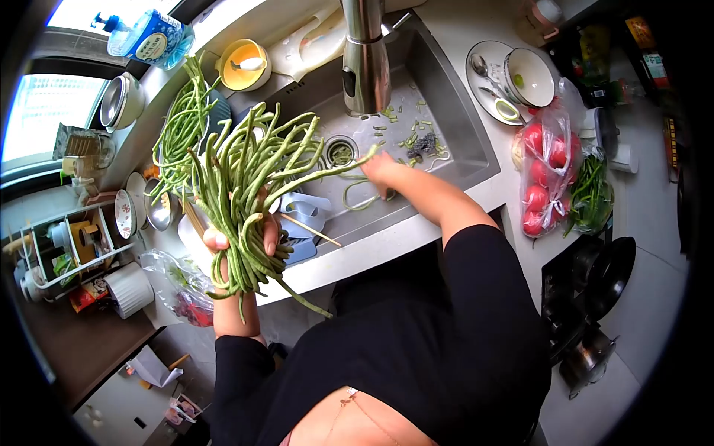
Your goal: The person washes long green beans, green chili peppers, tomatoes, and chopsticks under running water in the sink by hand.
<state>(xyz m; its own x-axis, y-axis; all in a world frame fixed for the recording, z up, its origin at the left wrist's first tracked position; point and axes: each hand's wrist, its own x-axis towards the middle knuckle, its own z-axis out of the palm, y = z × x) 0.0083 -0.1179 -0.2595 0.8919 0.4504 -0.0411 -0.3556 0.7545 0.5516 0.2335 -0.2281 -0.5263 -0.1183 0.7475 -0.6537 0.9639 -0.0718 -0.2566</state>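
My left hand (260, 234) is wrapped round a big bunch of long green beans (242, 186), held over the left front edge of the sink. Some beans hang down past my wrist. My right hand (381, 172) is closed over the front part of the sink (461, 126), at the end of a long bean that reaches across from the bunch. Its fingertips are mostly hidden. Short bean pieces (409, 137) and a dark scrap lie on the sink bottom, with more pieces in the drain (341, 152). More long beans (182, 126) lie in a heap at the left.
A tall faucet (366, 74) rises at the sink's back. Behind the bunch stands a yellow bowl (244, 65). On the right are a plate (482, 89), a white bowl (529, 76) and a bag of red round produce (547, 171). Chopsticks (311, 229) stick out near my left hand.
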